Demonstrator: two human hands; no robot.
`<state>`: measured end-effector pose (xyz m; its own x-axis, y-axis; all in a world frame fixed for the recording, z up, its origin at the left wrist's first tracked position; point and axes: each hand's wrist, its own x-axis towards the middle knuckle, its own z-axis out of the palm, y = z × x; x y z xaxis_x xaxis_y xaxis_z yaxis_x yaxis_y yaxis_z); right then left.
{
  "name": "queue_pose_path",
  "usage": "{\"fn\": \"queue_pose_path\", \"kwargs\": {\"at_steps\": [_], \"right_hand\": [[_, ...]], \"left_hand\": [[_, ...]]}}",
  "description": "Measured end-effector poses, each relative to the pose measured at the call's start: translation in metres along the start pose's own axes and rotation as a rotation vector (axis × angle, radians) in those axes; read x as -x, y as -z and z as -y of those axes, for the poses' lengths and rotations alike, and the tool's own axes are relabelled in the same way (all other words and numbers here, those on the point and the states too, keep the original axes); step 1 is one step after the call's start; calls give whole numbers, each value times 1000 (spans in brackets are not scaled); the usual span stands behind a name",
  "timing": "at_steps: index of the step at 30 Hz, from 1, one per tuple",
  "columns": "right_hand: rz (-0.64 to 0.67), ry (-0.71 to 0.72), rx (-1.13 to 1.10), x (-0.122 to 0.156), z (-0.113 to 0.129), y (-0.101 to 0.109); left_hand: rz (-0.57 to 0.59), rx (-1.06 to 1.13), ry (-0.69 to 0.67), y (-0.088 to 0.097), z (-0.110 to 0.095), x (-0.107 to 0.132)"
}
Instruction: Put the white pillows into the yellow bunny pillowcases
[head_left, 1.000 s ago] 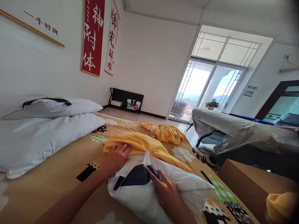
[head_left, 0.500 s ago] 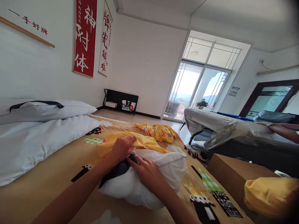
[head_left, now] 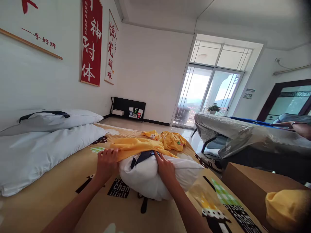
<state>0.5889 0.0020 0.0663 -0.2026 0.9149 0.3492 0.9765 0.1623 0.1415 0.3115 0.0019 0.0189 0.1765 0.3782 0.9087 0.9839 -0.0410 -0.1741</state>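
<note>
A white pillow (head_left: pixel 143 174) with a dark navy strip (head_left: pixel 145 156) along its top lies on the bed in front of me. Its far side is tucked under a yellow pillowcase (head_left: pixel 136 144), which hides that end. At the cloth's left edge, my left hand (head_left: pixel 107 161) is closed on the pillowcase, fingers curled over the fabric. My right hand (head_left: pixel 166 168) grips the top of the pillow beside the dark strip, its fingertips partly hidden near the case's edge.
More white pillows (head_left: pixel 48 152) are stacked at the left. A crumpled yellow cloth (head_left: pixel 172 140) lies farther back on the patterned bedsheet (head_left: pixel 80 168). At the right stand a cardboard box (head_left: pixel 255 181) with yellow fabric (head_left: pixel 286 207) beside it, and a plastic-covered table (head_left: pixel 218 129) with another person's arm (head_left: pixel 300 127).
My left hand has moved left, from the pillow's middle to the pillowcase's left edge. My right hand has shifted up and right. More of the pillow's near side now shows.
</note>
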Motion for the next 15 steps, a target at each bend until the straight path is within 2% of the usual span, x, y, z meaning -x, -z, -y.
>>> {"fn": "queue_pose_path", "kwargs": {"at_steps": [4, 7, 9, 11, 13, 15], "right_hand": [[33, -85, 21, 1, -6, -5], [39, -111, 49, 2, 1, -6], [35, -142, 64, 1, 9, -5], [24, -174, 60, 1, 16, -5], [-6, -187, 32, 2, 22, -6], [-82, -176, -20, 4, 24, -11]], "left_hand": [[23, 23, 67, -6, -21, 49], [16, 145, 34, 2, -38, 63], [8, 256, 12, 7, -46, 57], [0, 377, 68, 6, -54, 43], [22, 543, 250, 4, -61, 27], [37, 758, 507, 2, -71, 14]]}}
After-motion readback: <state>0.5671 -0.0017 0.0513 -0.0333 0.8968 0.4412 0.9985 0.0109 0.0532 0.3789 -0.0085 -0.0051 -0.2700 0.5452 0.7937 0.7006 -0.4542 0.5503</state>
